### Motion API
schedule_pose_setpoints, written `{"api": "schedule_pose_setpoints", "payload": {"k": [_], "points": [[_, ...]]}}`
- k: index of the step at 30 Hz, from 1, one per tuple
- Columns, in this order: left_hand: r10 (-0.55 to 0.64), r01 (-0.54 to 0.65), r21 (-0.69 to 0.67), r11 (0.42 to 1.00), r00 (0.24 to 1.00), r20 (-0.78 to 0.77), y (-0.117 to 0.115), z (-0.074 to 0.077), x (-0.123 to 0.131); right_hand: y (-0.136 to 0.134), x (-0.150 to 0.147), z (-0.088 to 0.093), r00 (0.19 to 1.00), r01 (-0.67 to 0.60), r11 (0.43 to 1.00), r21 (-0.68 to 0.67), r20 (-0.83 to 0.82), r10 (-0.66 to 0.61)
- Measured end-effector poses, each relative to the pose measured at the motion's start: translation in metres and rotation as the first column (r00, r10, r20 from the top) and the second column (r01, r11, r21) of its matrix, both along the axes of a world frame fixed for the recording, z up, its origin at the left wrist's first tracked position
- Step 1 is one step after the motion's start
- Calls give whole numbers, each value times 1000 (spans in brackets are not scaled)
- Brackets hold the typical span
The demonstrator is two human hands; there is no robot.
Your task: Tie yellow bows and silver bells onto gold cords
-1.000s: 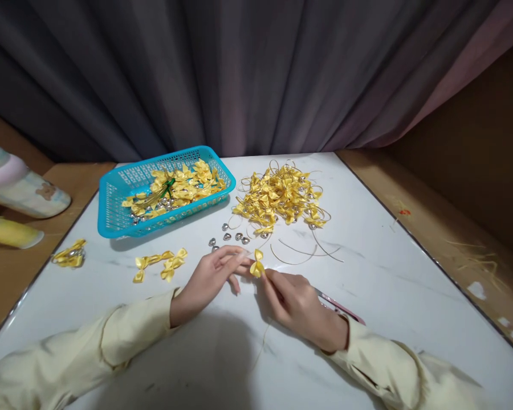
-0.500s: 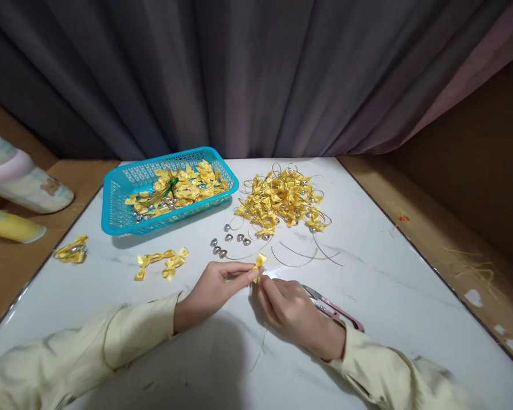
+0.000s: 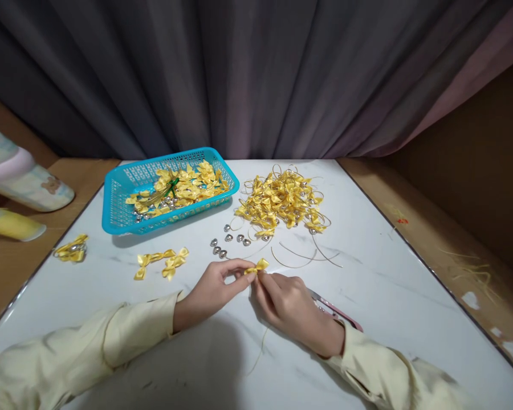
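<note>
Between my two hands is a small yellow ribbon bow. My left hand pinches it from the left with thumb and forefinger. From the right, my right hand presses its closed fingertips against the bow's middle; a thin gold cord hangs below that hand. Several silver beads lie just beyond my left hand. Pink-handled scissors are partly hidden behind my right hand. Loose yellow bows rest to the left on the table.
A blue basket holds bows, beads and a green-tied cord bundle. Beside it is a heap of yellow bows with gold cords. Cut cords lie in front. A bottle and a yellow roll are at the left edge.
The bow has turned from nearly upright to lying more sideways between my fingertips. My right hand has shifted slightly and covers more of the scissors.
</note>
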State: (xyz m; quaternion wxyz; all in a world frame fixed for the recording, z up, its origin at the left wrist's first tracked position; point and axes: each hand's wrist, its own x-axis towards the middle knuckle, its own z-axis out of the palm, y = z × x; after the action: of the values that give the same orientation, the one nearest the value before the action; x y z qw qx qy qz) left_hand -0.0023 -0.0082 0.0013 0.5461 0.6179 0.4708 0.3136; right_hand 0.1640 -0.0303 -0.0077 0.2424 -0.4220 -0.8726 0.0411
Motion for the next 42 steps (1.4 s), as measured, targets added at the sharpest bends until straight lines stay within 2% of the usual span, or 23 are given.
{"api": "schedule_pose_setpoints", "payload": {"k": [5,10,16,24,30,36,39,42], "points": [[-5,5,-12,1000,1000,-5,-1,-1,0,-1,-1,-1,1000,-16,1000,-14,-11,15],[41,-40,-52,998,999,22,1,1,0,-1,-1,-5,999,38,999,7,-16,-38],[18,-14,-77,997,999,49,3,2,-1,0,0,-7,999,37,999,32,30,-38],[43,-43,-40,998,999,-18,-1,0,2,-1,-2,-6,999,-22,1000,19,35,21],[89,-88,-67,994,996,11,2,4,2,-1,-1,-2,999,-15,1000,-13,39,15],[43,-43,-50,998,999,-1,1,2,1,-1,-1,-1,993,-100,995,-8,57,100],[9,-9,-10,1000,1000,0,0,0,1,-2,-2,-5,993,-93,995,-22,70,94],[38,-38,-7,999,999,-29,0,2,1,-2,-1,-1,996,-54,997,-61,64,58]]}}
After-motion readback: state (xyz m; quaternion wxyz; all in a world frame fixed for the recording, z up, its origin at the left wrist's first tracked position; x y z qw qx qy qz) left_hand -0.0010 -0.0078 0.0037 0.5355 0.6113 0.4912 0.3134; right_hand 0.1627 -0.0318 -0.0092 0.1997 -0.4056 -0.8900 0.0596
